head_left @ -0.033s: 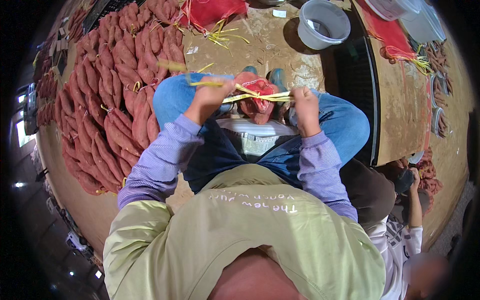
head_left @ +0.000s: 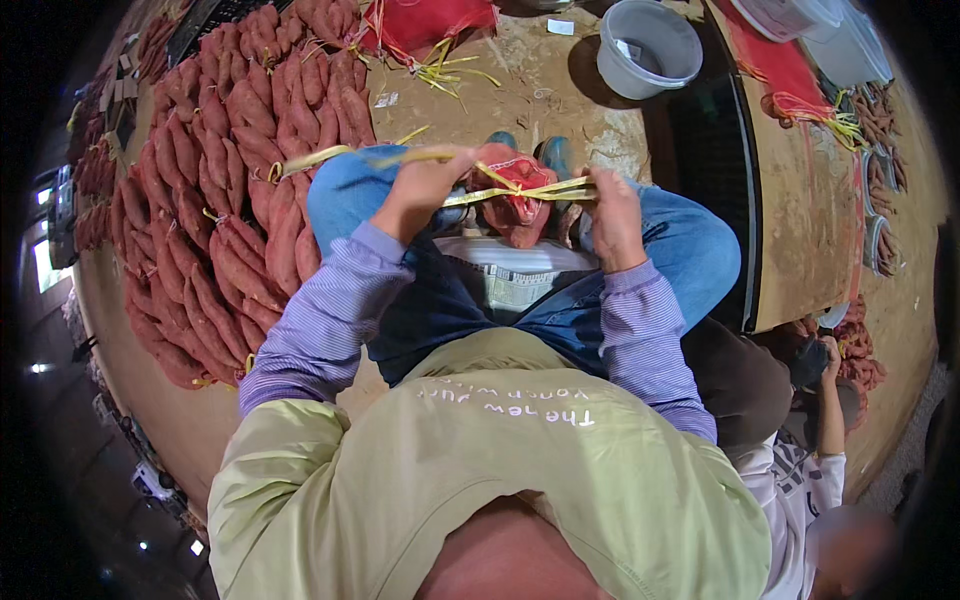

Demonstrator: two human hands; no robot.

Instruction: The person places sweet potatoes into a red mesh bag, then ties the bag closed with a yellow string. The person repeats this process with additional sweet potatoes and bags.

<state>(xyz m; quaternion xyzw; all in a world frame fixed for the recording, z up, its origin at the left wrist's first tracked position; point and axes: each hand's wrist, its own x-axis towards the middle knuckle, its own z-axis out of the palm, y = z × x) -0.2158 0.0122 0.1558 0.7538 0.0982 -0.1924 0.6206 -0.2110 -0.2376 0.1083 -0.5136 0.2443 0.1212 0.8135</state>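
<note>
Between my knees stands a red net bag of sweet potatoes (head_left: 524, 228), its top gathered. A yellow tie strap (head_left: 548, 193) crosses at the bag's neck and stretches out to both sides. My left hand (head_left: 425, 192) is closed on the strap's left part, and a loose yellow end trails from it over my left knee, partly blurred. On the other side my right hand (head_left: 615, 220) pinches the strap's right part. Both hands are level with the knot, one each side of the bag. The fingertips are partly hidden.
Many filled net bags of sweet potatoes (head_left: 215, 200) lie packed together at the left. Ahead are empty red nets with yellow ties (head_left: 425, 30) and a white bucket (head_left: 650, 50). A wooden board (head_left: 805, 200) stands at my right. Another person's hand (head_left: 828, 355) shows at the lower right.
The loose yellow end beside my left hand has swung left and slightly lower. My hands have shifted only slightly, and both still hold the strap.
</note>
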